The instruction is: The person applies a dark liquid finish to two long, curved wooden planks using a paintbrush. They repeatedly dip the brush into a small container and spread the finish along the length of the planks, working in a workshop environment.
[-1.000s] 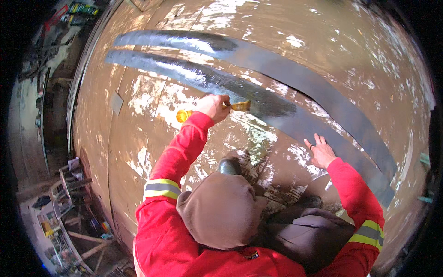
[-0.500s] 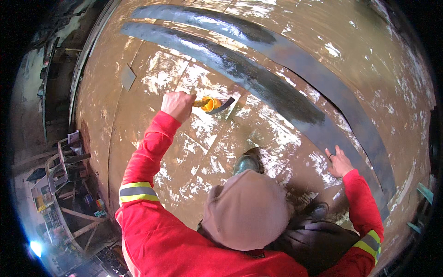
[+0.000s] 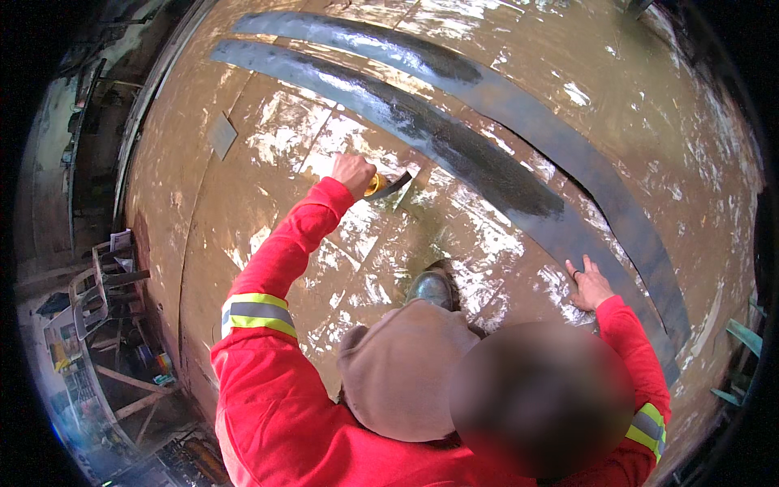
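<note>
My left hand (image 3: 354,174) is closed around a yellow tool (image 3: 375,186) with a dark curved strip at its far end; most of the tool hides behind my fingers, and its kind does not show clearly. It is over the brown, white-streaked floor, left of the nearer curved metal strip (image 3: 389,114). That strip is long and grey-blue, with a wide black patch along its middle. Beyond it lies a second curved metal strip (image 3: 552,122), partly blackened as well. At the nearer strip's right-hand part, my right hand (image 3: 591,286) rests with fingers spread against its near edge.
A boot (image 3: 432,288) shows below the middle, with brown cloth (image 3: 406,369) and a blurred dark round shape (image 3: 544,398) under it. A small grey plate (image 3: 222,135) lies at the left. Cluttered wooden framework (image 3: 134,381) stands lower left; teal pieces (image 3: 743,337) are at the right.
My left hand has shifted to the right, covering more of the yellow tool, while its dark strip stays about where it was. The blurred dark shape has appeared. My right hand is nearly still.
</note>
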A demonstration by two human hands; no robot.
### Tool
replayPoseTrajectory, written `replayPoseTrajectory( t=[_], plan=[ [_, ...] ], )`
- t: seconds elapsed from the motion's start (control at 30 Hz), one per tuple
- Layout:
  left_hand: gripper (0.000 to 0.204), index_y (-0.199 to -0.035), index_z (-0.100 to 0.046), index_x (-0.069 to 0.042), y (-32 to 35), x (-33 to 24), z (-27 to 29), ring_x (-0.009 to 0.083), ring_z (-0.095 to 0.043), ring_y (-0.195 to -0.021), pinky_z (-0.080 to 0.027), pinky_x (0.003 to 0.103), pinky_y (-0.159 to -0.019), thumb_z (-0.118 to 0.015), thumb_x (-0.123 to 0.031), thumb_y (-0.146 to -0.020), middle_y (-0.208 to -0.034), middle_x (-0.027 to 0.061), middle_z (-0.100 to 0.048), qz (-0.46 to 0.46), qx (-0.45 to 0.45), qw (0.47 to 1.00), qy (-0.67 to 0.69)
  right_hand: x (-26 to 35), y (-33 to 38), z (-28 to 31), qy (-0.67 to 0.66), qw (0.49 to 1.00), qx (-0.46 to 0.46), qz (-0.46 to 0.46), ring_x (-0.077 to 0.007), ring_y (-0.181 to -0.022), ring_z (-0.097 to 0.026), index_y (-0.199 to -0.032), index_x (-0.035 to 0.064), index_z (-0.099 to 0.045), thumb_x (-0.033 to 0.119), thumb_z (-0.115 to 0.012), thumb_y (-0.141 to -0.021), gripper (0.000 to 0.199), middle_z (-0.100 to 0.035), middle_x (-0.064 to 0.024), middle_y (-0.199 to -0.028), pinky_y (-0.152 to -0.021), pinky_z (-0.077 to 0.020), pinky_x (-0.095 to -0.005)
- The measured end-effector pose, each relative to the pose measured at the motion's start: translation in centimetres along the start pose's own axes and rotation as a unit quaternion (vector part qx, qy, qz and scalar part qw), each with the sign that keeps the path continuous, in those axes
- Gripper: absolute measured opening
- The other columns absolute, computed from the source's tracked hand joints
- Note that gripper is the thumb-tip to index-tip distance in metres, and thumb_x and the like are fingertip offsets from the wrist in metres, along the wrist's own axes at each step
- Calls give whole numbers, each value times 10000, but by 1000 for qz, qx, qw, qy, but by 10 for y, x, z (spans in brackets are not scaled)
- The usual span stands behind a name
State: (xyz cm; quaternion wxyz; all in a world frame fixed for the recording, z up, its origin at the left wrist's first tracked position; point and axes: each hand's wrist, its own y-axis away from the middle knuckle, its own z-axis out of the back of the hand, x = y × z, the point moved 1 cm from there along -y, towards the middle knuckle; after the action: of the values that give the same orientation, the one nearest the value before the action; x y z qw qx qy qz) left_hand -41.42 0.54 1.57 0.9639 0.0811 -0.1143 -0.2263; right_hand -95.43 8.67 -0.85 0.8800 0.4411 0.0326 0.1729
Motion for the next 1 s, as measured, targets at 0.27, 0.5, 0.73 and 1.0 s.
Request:
replayPoseTrajectory(
  t=[0.27,0.5,0.73,1.0],
  plan=[
    [140,-807,-641,-122,6,-21,23,327,-608,-588,-469,446,-539,-644,-204,-694,-599,119,-601,15,63,993,103,-2,2,1,-13,1000,2,-3,-422,-1274,-348,-1423,152,-345,236,-680,-708,794,-212,-307,-1437,-1036,-370,-426],
    [150,-806,-646,-128,-2,-57,49,305,-626,-626,-485,422,-569,-658,-252,-722,-650,101,-633,-6,82,985,150,0,4,4,-20,1000,9,-15,-408,-1294,-333,-1423,163,-349,213,-647,-735,751,-209,-279,-1452,-1043,-360,-427],
    [186,-840,-664,-134,7,-48,65,291,-635,-652,-497,407,-601,-671,-288,-736,-693,81,-657,8,79,982,174,-1,4,2,-10,1000,-2,-9,-379,-1265,-365,-1422,166,-350,193,-648,-737,748,-249,-242,-1426,-1023,-381,-426],
    [232,-879,-661,-87,44,-29,77,216,-646,-643,-509,334,-613,-730,-187,-682,-690,100,-655,113,68,950,282,-3,3,1,-8,1000,-4,-6,-358,-1247,-379,-1417,170,-362,197,-651,-723,752,-272,-220,-1404,-1003,-396,-423]
  ],
)
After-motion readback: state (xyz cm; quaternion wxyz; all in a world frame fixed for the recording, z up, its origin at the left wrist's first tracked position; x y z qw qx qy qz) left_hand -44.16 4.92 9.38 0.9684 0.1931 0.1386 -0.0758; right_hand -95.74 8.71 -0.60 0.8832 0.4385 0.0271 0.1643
